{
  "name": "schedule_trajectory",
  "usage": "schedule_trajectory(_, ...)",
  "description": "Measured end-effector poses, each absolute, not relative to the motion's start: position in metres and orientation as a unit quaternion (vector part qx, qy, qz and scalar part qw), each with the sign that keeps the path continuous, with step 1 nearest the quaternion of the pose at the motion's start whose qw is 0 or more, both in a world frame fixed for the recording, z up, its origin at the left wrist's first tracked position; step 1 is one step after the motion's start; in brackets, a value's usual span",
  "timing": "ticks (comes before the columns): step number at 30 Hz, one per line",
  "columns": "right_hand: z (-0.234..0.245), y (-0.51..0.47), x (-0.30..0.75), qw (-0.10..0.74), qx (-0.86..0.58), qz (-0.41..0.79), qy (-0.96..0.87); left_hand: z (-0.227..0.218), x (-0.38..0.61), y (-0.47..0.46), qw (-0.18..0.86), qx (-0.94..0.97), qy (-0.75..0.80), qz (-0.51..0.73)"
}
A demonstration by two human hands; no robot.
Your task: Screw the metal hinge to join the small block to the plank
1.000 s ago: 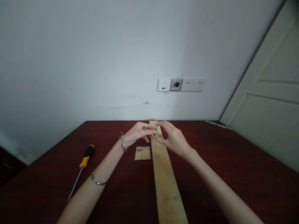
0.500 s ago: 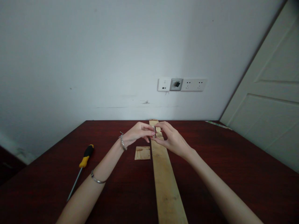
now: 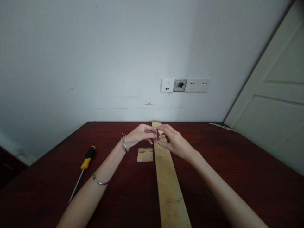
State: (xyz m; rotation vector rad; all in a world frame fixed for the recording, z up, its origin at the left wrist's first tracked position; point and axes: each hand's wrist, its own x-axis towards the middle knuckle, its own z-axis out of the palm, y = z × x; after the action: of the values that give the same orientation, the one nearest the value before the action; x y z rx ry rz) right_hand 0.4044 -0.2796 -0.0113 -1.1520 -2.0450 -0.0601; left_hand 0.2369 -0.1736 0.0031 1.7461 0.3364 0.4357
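Above the far part of a long wooden board (image 3: 169,180), both hands meet at a small, narrow metal piece (image 3: 157,134) held upright. My left hand (image 3: 142,132) pinches it from the left between thumb and fingers. From the right, my right hand (image 3: 175,141) has its fingertips at the top of the piece and its thumb at the bottom. The exact kind of the piece is too small to make out. Just left of the board, below my left hand, lies a small square wooden piece (image 3: 145,155).
A screwdriver (image 3: 87,158) with a black and yellow handle lies on the dark red table (image 3: 123,196) at the left. Along the back stands a white wall with sockets (image 3: 197,85). A thin pale strip (image 3: 222,127) lies at the far right, near a door (image 3: 273,104).
Hardly anything differs. Both hands stay on the small metal piece over the board, and the whole view has shifted very slightly.
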Motion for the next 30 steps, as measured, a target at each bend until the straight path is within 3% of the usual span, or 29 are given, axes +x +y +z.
schedule_trajectory(5,-0.011,-0.280,0.406,0.394,-0.447,-0.011,-0.803,0.006,0.236,-0.175,0.606,0.760,0.142,0.184)
schedule_trajectory(8,-0.011,-0.278,0.406,0.461,-0.441,0.030,-0.770,0.013,0.231,-0.176,0.581,0.773,0.160,0.199)
schedule_trajectory(11,-0.009,-0.274,0.405,0.562,-0.448,0.162,-0.676,0.023,0.225,-0.178,0.514,0.799,0.189,0.248)
schedule_trajectory(15,-0.007,-0.270,0.408,0.624,-0.450,0.354,-0.532,0.034,0.220,-0.184,0.369,0.856,0.183,0.313)
schedule_trajectory(22,-0.005,-0.272,0.411,0.597,-0.425,0.468,-0.494,0.030,0.229,-0.195,0.172,0.911,0.063,0.369)
schedule_trajectory(30,-0.002,-0.273,0.405,0.563,-0.471,0.391,-0.555,0.024,0.231,-0.194,0.014,0.934,0.035,0.357)
